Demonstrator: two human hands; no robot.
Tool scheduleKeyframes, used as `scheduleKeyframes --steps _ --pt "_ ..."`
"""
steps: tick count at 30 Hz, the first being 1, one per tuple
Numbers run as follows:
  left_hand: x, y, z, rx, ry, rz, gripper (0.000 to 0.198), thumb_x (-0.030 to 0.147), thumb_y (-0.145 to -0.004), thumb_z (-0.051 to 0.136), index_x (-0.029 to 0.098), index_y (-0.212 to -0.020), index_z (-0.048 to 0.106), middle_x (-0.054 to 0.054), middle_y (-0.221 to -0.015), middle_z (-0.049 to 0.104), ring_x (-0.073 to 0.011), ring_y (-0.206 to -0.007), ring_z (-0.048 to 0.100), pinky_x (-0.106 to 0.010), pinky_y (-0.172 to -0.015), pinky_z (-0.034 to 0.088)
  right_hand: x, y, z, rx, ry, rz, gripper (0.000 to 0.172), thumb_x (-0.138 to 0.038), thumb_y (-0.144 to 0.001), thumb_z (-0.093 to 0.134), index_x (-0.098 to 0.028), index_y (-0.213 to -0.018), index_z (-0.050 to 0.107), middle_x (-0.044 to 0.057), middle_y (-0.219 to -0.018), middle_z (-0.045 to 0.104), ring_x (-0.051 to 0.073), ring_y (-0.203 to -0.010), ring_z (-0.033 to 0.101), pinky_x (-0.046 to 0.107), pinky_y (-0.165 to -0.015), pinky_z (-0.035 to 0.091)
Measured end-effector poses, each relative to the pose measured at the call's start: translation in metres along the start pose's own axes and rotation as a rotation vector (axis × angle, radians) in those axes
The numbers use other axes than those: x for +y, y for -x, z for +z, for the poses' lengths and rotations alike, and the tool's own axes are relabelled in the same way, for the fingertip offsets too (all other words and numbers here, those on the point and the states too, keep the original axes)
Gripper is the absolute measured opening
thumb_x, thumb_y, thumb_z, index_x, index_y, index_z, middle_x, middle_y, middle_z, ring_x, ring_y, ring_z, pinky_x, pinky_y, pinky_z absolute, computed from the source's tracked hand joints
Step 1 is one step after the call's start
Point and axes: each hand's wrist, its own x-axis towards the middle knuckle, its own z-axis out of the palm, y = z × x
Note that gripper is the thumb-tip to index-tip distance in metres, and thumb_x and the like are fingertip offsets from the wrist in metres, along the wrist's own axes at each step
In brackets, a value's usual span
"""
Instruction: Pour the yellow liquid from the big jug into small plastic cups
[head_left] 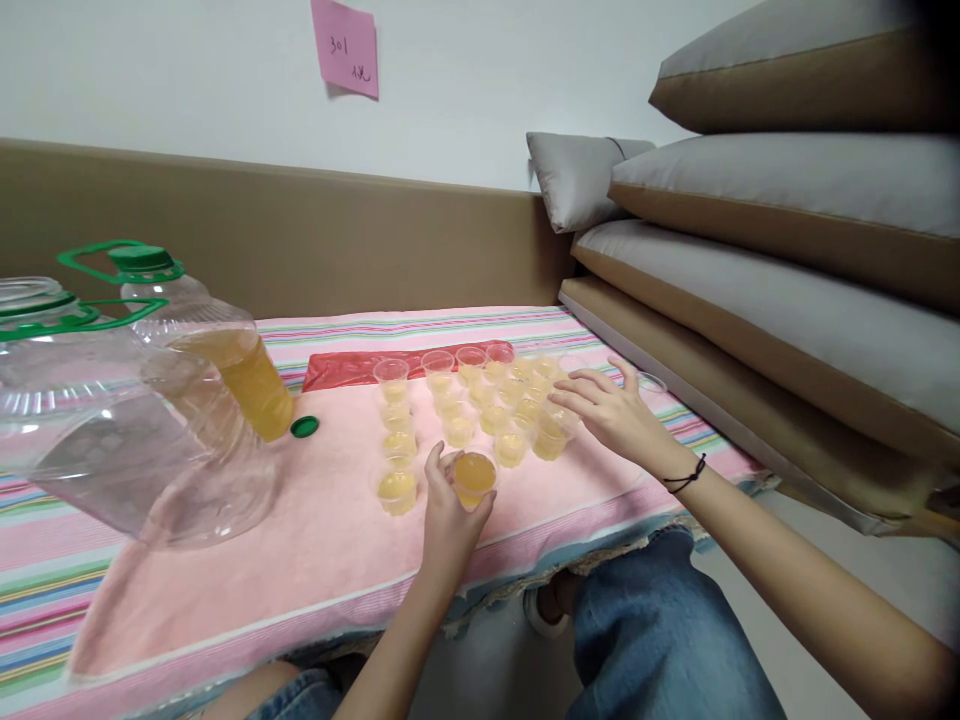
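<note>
My left hand (454, 505) is wrapped round a clear plastic cup of yellow liquid (475, 473), near the front of the pink towel (322, 530). My right hand (619, 412) has its fingers spread over the right side of a cluster of similar filled cups (527, 410); its fingertips are beside the cups at that edge. Whether they touch one cannot be told. Left of the cluster, a separate column of filled cups (397, 490) runs front to back. Behind the cups lies a flat red plastic wrapper (337, 368).
At the left stand a large clear jug (202, 470) that looks drained and a jug partly filled with yellow liquid (255, 385). A green cap (304, 427) lies beside them. Stacked cushions (787, 270) rise at the right. A pink note (346, 48) is on the wall.
</note>
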Motion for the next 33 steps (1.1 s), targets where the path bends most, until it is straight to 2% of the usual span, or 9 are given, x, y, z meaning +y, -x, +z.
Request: scheduleKeyframes --steps 11,14,19,25,33 --pt "0.0 0.0 -0.001 -0.003 0.048 -0.023 0.08 0.022 -0.071 0.07 0.021 -0.137 0.024 -0.012 -0.117 0.056 -0.0259 -0.116 0.057 -0.047 -0.101 0.045 0.003 0.0 0.005 0.028 -0.071 0.049 0.052 -0.002 -0.082 0.046 -0.03 -0.125 0.058 0.004 -0.126 0.067 0.027 -0.12 0.053 0.059 -0.107 0.017" --pt "0.0 0.0 -0.002 -0.011 0.051 -0.028 0.08 0.023 -0.071 0.07 0.021 -0.136 0.024 -0.012 -0.118 0.056 -0.0259 -0.117 0.057 -0.047 -0.102 0.044 0.007 0.008 0.01 0.078 -0.161 0.176 0.049 -0.01 -0.081 0.052 -0.03 -0.125 0.058 0.004 -0.126 0.067 0.028 -0.117 0.055 0.058 -0.106 0.018" --pt "0.0 0.0 -0.002 -0.018 0.03 -0.024 0.079 0.024 -0.072 0.07 0.019 -0.135 0.024 -0.014 -0.12 0.055 -0.0256 -0.116 0.058 -0.047 -0.102 0.044 0.015 0.027 0.025 0.101 -0.302 0.376 0.043 -0.023 -0.08 0.058 -0.028 -0.122 0.061 0.006 -0.123 0.068 0.029 -0.115 0.056 0.048 -0.097 0.031" --pt "0.0 0.0 -0.003 -0.026 0.033 -0.034 0.079 0.025 -0.072 0.07 0.02 -0.136 0.024 -0.013 -0.121 0.055 -0.0253 -0.117 0.058 -0.046 -0.102 0.045 0.021 0.041 0.039 0.106 -0.217 0.403 0.047 -0.027 -0.08 0.059 -0.029 -0.127 0.059 0.005 -0.123 0.068 0.029 -0.113 0.057 0.048 -0.095 0.033" --pt "-0.002 -0.002 -0.004 -0.038 0.01 -0.002 0.08 0.022 -0.071 0.071 0.021 -0.137 0.024 -0.013 -0.12 0.057 -0.0247 -0.113 0.061 -0.044 -0.099 0.047 0.024 0.049 0.046 0.143 -0.326 0.496 0.044 -0.035 -0.08 0.062 -0.026 -0.123 0.061 0.008 -0.121 0.068 0.032 -0.109 0.059 0.049 -0.093 0.036"
